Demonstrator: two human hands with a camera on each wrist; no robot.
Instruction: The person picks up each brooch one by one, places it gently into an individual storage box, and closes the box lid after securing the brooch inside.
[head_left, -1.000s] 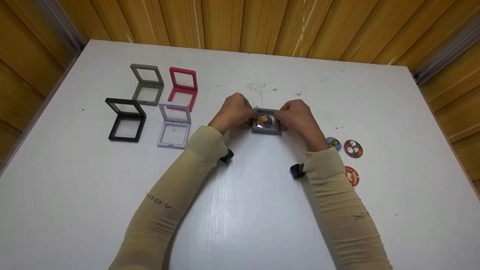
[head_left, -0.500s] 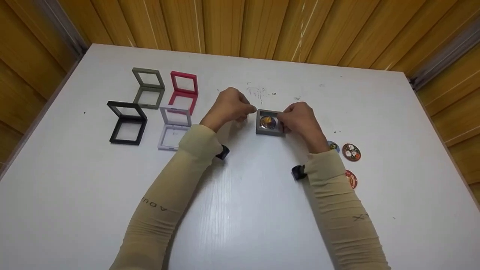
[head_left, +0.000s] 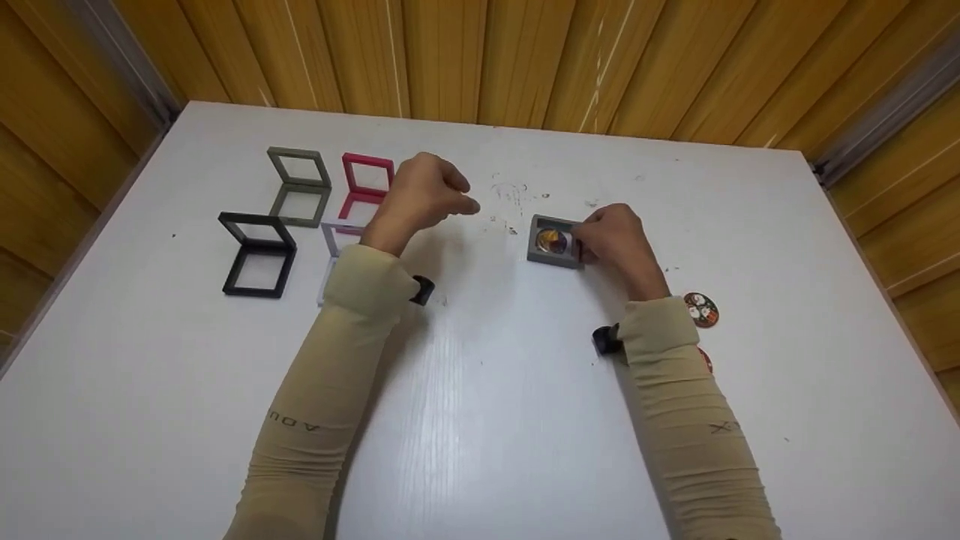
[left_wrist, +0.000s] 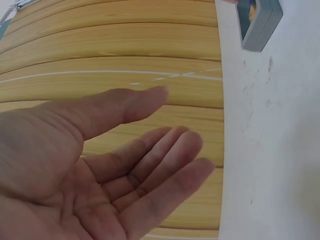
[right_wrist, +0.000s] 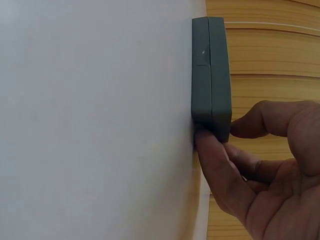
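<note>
A closed grey display frame (head_left: 553,261) stands near the middle of the table, a round orange and purple badge (head_left: 551,241) visible through its clear window. My right hand (head_left: 616,238) pinches the frame's right side between thumb and fingers. In the right wrist view the frame (right_wrist: 211,75) shows its two halves meeting along a seam, with the fingertips at its lower end. My left hand (head_left: 424,193) hangs over the table to the left, apart from the frame, fingers relaxed around nothing. The left wrist view shows the palm (left_wrist: 45,155) bare.
Olive (head_left: 298,182), red (head_left: 367,159), black (head_left: 255,291) and white (head_left: 327,241) display frames stand opened at the left; my left arm partly covers the white one. By my right sleeve lie a dark round badge (head_left: 703,310) and a red badge (head_left: 706,360), partly hidden.
My left hand has let go of the grey frame and moved away left. The right hand, still holding the frame, has shifted it slightly right.
</note>
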